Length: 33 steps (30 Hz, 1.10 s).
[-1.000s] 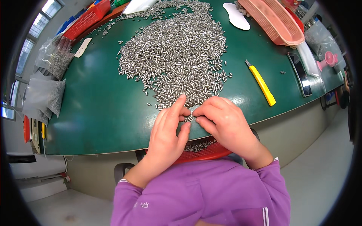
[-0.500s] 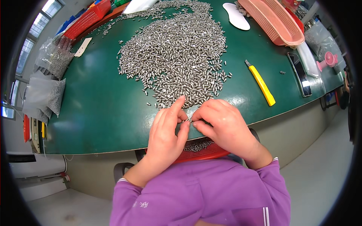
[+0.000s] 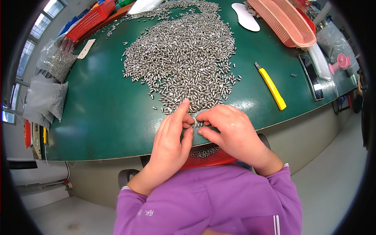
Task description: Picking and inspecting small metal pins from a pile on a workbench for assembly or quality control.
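Observation:
A large pile of small silver metal pins [image 3: 184,58] covers the middle of the green table. At its near edge, close to the table's front, my hands face each other around a few loose metal pins [image 3: 197,124]. My left hand [image 3: 171,135] has its index finger stretched toward the pile and its thumb apart, beside those pins. My right hand [image 3: 231,129] arches over their right side, thumb and index finger apart, its other fingers partly hidden. Below the table edge, a red basket [image 3: 207,159] with more pins in it sits against my body.
A yellow utility knife [image 3: 271,88], blade out, and a phone [image 3: 311,77] lie to the right. Clear bags of metal parts [image 3: 58,100] stand at the left edge. A pink basket [image 3: 288,23] is at the far right, a red basket [image 3: 92,19] far left.
The thumb and fingertips of my right hand have moved apart. More loose pins show between my hands, and my left fingertips have shifted slightly left.

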Available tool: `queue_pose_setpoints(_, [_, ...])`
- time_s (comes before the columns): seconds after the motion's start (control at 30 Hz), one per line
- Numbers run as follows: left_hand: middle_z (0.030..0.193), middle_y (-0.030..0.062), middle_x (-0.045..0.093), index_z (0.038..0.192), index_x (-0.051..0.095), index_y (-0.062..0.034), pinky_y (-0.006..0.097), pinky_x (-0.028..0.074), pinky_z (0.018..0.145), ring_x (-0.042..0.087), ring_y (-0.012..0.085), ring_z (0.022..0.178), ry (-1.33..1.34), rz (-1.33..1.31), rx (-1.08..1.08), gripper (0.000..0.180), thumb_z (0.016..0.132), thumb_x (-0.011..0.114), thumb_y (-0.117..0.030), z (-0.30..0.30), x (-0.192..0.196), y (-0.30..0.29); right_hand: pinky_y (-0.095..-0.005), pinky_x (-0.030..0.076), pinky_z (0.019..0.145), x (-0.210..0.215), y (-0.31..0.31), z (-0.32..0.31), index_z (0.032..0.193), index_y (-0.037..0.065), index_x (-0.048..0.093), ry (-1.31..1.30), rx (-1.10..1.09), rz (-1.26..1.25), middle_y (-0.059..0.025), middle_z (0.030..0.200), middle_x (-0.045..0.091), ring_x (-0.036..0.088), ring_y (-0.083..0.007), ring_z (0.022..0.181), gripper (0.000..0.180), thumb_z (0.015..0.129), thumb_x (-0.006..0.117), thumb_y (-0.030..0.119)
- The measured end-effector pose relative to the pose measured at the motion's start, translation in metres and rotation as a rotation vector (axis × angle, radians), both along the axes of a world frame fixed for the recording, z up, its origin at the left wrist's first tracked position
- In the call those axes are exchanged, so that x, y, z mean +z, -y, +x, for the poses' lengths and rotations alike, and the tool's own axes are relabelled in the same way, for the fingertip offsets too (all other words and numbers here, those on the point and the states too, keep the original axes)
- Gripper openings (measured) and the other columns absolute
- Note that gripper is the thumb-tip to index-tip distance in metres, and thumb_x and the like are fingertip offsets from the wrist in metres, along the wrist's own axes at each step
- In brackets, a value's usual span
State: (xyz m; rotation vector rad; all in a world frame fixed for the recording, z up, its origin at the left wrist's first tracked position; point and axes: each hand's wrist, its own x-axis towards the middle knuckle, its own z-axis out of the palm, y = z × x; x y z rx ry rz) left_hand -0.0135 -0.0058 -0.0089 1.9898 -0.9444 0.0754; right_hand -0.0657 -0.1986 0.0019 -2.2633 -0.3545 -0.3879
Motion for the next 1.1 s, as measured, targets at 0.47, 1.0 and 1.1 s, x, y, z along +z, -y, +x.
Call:
queue_pose_setpoints(0.47, [0.107,0.0139,0.063,0.155,0.039,-0.0002,0.039,0.054,0.082,0.063,0.0285,0.093,0.007,-0.034,0.044,0.072,0.088,0.061,0.015,0.0007,0.0009,0.0036,-0.0422,0.053,0.08,0.0003,-0.0011,0.0015,0.101,0.007,0.071,0.044,-0.009,-0.052,-0.0086,0.091,0.066,0.065,-0.03,0.087,0.021,0.082,0.079,0.01])
queue_pose_setpoints(1.0, [0.102,0.0103,0.066,0.152,0.043,0.0008,0.04,0.053,0.082,0.062,0.0269,0.092,-0.03,0.027,0.008,0.074,0.083,0.07,0.011,-0.0013,0.0019,0.0012,-0.0464,0.052,0.078,0.0027,-0.0009,-0.003,0.099,0.004,0.067,0.012,-0.032,-0.024,-0.0131,0.095,0.063,0.062,-0.0364,0.089,0.015,0.085,0.072,0.004])
queue_pose_setpoints(1.1, [0.101,0.0106,0.065,0.152,0.043,0.0009,0.04,0.053,0.082,0.062,0.0271,0.092,-0.028,0.025,0.009,0.074,0.083,0.07,0.011,-0.0016,0.0017,0.0013,-0.0464,0.052,0.078,0.0031,0.0001,-0.0033,0.099,0.004,0.066,0.009,-0.018,-0.024,-0.013,0.095,0.063,0.062,-0.0365,0.089,0.015,0.085,0.072,0.003])
